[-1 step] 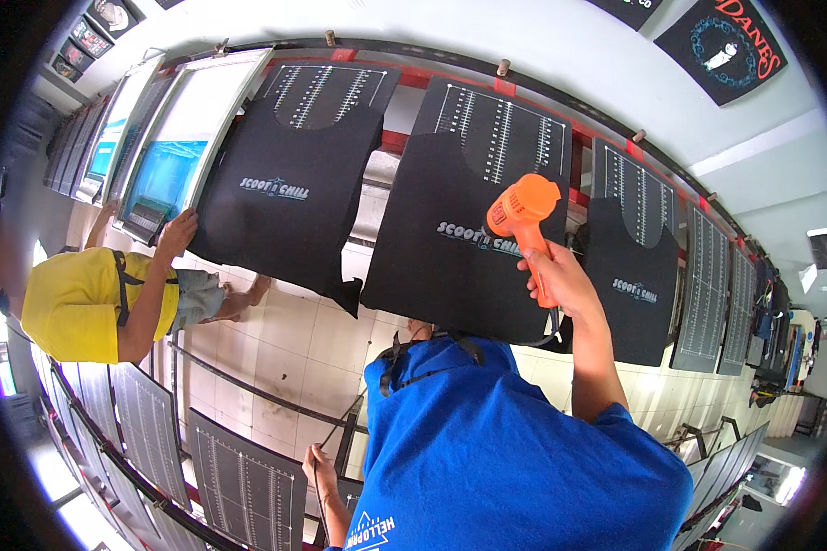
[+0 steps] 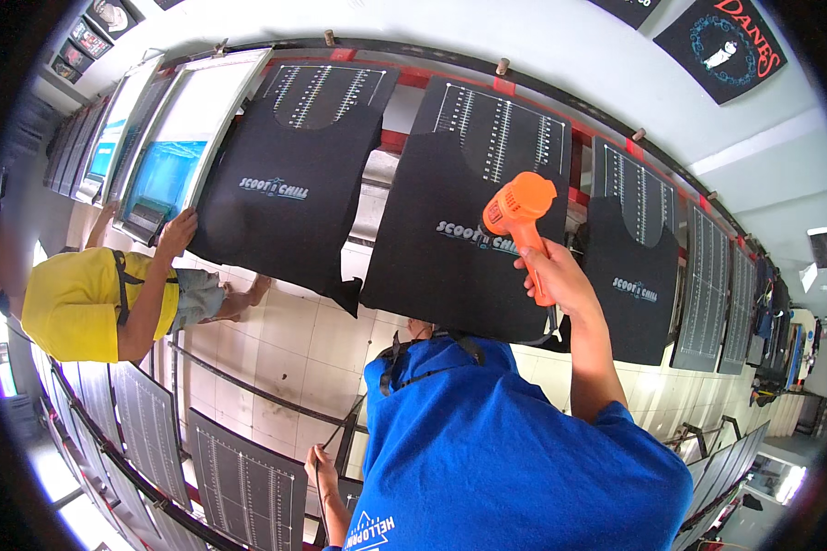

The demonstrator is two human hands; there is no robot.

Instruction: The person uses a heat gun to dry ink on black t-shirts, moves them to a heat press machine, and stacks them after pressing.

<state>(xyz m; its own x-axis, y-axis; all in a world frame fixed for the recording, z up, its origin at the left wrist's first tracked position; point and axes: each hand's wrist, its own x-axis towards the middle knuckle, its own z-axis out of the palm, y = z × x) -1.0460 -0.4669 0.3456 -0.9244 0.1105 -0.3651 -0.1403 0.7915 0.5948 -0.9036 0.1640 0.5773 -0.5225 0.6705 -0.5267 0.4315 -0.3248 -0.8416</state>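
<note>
A bright orange, pistol-shaped plastic hot-air gun [image 2: 521,204] has been shifted very slightly to the left, and its rounded top has been raised by a hair, above the middle black fabric T-shirt [image 2: 423,275]. The bare right hand [image 2: 560,278] around its handle has been carried leftward by the same small amount. Lower down, toward the left, the bare left hand [image 2: 322,470] has been moved a touch to the right.

Middle shirt print [image 2: 459,232] partly behind orange dryer [image 2: 522,204]
</note>
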